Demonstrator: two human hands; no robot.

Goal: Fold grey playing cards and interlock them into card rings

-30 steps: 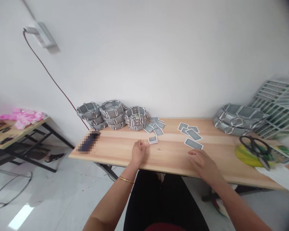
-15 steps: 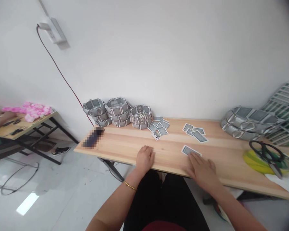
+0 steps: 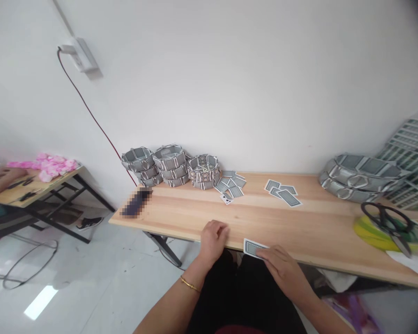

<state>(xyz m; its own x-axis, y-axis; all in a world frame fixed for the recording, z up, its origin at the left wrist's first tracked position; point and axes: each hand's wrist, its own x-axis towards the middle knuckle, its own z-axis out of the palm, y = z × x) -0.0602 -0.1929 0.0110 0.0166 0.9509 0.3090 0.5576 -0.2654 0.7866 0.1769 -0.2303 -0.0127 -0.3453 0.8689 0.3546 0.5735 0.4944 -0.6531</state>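
A playing card (image 3: 252, 247), grey-patterned back up, is pinched in my right hand (image 3: 284, 266) at the table's front edge, partly sticking out over it. To its left, my left hand (image 3: 213, 235) rests on the table edge with its fingers curled in, and no object shows in it. Beyond my left hand lies a pile of small folded card pieces (image 3: 231, 184), a piece with dark spade marks (image 3: 226, 199) nearest me. Several flat playing cards (image 3: 287, 195) lie loosely overlapped farther back on the right.
Woven card rings stand along the wall: two stacks (image 3: 170, 163) and a single patterned ring (image 3: 204, 172) at left, a larger pair (image 3: 362, 178) at right. Black-handled scissors (image 3: 386, 222) lie on a yellow roll (image 3: 365, 232). A person's arm (image 3: 5, 181) rests on another table.
The small folded piece near my left hand went to the pile. My right hand reached a flat card, took hold of it and drew it to the front edge. The view shifted.
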